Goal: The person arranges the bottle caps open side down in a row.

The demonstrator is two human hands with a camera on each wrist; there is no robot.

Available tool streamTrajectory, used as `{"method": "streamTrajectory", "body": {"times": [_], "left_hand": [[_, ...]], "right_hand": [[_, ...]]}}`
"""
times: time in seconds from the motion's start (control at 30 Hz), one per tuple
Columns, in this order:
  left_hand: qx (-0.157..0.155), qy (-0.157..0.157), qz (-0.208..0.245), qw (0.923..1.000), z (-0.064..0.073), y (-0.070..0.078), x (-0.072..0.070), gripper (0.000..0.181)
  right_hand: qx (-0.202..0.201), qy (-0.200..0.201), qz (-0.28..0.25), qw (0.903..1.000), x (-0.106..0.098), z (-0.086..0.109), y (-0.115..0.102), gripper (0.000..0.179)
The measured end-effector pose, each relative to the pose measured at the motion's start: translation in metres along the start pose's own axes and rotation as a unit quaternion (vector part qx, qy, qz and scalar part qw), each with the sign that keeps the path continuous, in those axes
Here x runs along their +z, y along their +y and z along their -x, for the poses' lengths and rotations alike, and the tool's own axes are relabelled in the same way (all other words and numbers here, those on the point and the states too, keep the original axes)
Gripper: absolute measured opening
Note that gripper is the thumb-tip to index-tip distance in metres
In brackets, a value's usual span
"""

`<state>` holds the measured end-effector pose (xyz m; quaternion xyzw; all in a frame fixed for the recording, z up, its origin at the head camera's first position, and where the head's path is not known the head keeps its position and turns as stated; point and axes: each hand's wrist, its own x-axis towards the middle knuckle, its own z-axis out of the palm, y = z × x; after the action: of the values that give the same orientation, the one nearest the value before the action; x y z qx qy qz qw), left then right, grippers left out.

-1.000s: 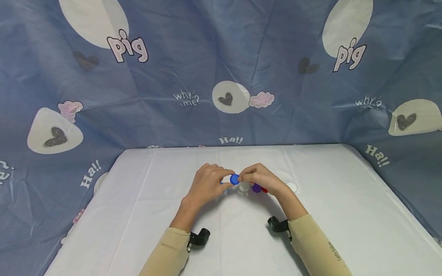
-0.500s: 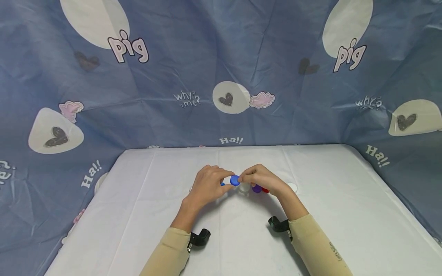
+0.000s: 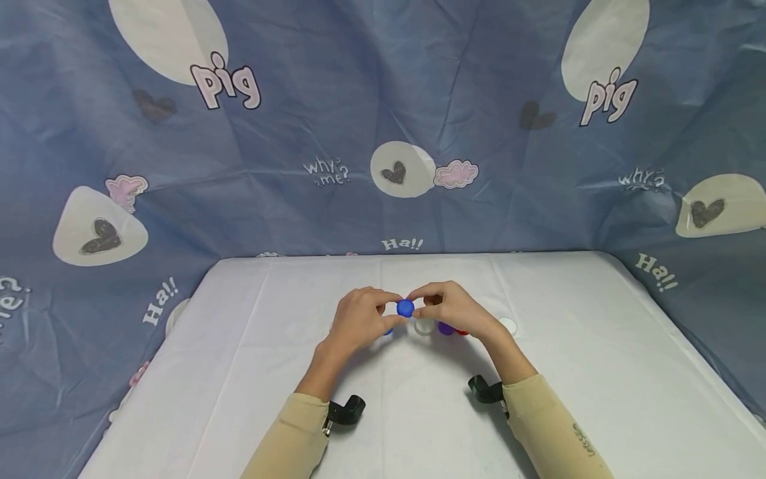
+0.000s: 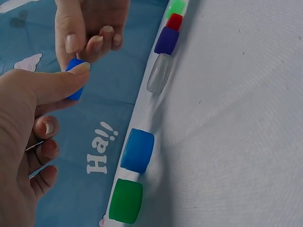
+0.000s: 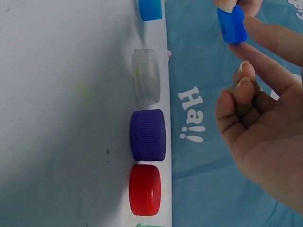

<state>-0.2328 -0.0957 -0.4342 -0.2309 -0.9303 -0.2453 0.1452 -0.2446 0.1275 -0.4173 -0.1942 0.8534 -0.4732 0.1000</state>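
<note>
Above the table, a blue bottle cap (image 3: pixel 405 308) is held between both hands. My left hand (image 3: pixel 357 319) pinches it with thumb and index finger, the other fingers curled, as the left wrist view shows. From the other side my right hand (image 3: pixel 457 311) holds its thumb and index finger around the same cap (image 5: pixel 232 24). Below the hands stands a row of bottle caps on edge: green (image 4: pixel 126 201), lighter blue (image 4: pixel 137 151), clear (image 5: pixel 146 76), purple (image 5: pixel 147 135) and red (image 5: pixel 145 190). Past the red one, a light green cap (image 4: pixel 176 8) is partly visible.
The caps stand on a white cloth-covered table (image 3: pixel 413 412). A pale round object (image 3: pixel 507 326) lies right of the right hand. Behind the table hangs a blue printed curtain (image 3: pixel 335 120). Black wrist cameras (image 3: pixel 347 411) sit on both forearms.
My right thumb and index finger have spread apart around the blue cap, where they were close together at its edge before. The cap has turned and risen slightly. My left hand has barely moved.
</note>
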Motion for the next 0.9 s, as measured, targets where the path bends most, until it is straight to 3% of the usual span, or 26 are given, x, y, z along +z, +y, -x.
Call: {"method": "streamTrajectory", "body": {"times": [0.27, 0.47, 0.9], "left_hand": [[0.000, -0.004, 0.005, 1.0000, 0.000, -0.002, 0.001, 0.034], [-0.011, -0.027, -0.002, 0.9996, 0.000, -0.001, 0.000, 0.036], [-0.042, -0.040, -0.008, 0.9983, 0.001, -0.002, 0.002, 0.036]], "right_hand": [[-0.041, 0.025, 0.036, 0.9982, 0.007, 0.000, -0.002, 0.023], [-0.042, 0.019, 0.045, 0.9979, 0.009, -0.001, 0.000, 0.023], [-0.038, 0.030, 0.061, 0.9970, 0.013, -0.003, 0.001, 0.026]]}}
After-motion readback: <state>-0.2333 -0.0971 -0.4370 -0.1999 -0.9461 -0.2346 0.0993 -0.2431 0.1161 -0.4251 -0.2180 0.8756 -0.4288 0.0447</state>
